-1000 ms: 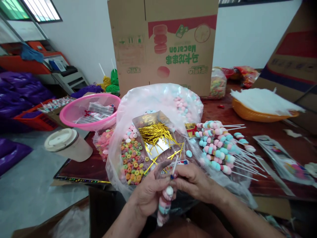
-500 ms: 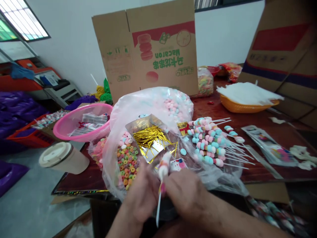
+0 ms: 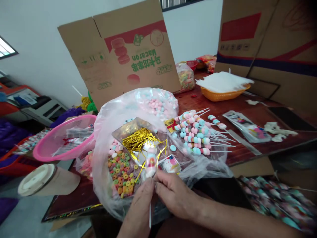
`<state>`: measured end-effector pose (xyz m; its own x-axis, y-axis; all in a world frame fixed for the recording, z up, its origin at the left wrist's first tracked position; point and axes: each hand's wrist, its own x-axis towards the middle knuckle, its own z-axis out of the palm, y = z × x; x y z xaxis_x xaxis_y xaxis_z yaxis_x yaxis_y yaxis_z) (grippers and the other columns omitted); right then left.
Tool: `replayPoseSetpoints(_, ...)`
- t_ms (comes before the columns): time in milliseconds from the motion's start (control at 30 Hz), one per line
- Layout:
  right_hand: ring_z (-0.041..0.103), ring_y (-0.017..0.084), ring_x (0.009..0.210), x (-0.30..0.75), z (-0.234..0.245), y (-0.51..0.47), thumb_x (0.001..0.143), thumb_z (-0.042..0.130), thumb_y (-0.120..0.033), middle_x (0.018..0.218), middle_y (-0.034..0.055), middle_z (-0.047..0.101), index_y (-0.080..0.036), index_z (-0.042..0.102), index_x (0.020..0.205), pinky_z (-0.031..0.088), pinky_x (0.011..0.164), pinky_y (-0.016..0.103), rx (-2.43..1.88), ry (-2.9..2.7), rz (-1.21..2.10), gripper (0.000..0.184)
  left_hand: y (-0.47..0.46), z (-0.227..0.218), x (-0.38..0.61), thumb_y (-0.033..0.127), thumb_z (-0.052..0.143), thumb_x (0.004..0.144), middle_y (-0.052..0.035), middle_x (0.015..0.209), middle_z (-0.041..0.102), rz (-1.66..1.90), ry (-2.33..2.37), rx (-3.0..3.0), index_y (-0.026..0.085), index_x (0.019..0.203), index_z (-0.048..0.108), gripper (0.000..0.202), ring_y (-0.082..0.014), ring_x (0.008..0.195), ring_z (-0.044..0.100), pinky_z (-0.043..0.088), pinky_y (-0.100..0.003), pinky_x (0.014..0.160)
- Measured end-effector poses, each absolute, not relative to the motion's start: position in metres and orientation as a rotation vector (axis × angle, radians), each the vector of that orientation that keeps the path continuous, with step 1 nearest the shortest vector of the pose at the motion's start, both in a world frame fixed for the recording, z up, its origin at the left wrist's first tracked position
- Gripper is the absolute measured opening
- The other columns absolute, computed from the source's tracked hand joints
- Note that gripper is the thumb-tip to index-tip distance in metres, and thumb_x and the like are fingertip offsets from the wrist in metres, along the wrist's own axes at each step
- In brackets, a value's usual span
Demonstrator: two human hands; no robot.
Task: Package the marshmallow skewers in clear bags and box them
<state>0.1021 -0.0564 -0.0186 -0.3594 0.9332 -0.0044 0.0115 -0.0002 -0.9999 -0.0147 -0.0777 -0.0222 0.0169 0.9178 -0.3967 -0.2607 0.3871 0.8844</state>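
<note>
A marshmallow skewer [image 3: 151, 160] in a printed clear wrapper stands upright between my hands, its white stick [image 3: 150, 216] pointing down. My left hand [image 3: 142, 203] is closed, thumb and fingers pinching just below the wrapped marshmallows. Against it, my right hand [image 3: 173, 191] is closed too, fingertips pressed to the wrapper's gathered neck. Whether a tie is between the fingers is hidden. Just behind lie gold twist ties [image 3: 140, 140] in a silver pouch, with a few loose ones beside the skewer. A printed packet [image 3: 169, 164] rests near my right hand.
A clear plastic bag [image 3: 105, 114] holds ring-shaped candies [image 3: 122, 175] and marshmallows [image 3: 158, 107]. Unwrapped marshmallow skewers [image 3: 195, 132] are piled to the right. At left are a pink basket [image 3: 41, 148] and a lidded cup [image 3: 61, 180]. Wrapped skewers [image 3: 274, 201] lie low at right.
The view has swung right, so everything appears further left. My fingers have drawn together around the wrapper's neck, and the skewer stands more upright, its stick now mostly behind my hands.
</note>
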Motion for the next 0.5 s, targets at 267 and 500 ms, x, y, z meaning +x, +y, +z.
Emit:
replayPoseSetpoints(267,0.044,0.011,0.051,0.109,-0.028,-0.061,0.082,0.045,-0.045,0.058,-0.002,0.051,-0.018,0.051,0.073,0.037,0.051,0.023,-1.117,-1.363,1.596,0.029,-0.063,-0.023,-0.018,0.045,0.064,0.072,0.0015,0.052,0.057,1.272,1.508,0.927,0.02,0.059,0.06,0.029,-0.0155,0.057,0.053,0.046,-0.026,0.062)
replayPoseSetpoints(500,0.046,0.014,0.055,0.207,-0.061,-0.08,0.086,0.048,-0.039,0.062,-0.0031,0.049,-0.023,0.049,0.094,0.038,0.054,0.027,-1.214,-1.108,1.261,0.019,-0.046,-0.03,0.008,0.032,0.058,0.077,-0.0068,0.065,0.065,0.435,1.364,1.929,0.022,0.065,0.068,0.019,-0.0216,0.062,0.058,0.043,-0.03,0.063)
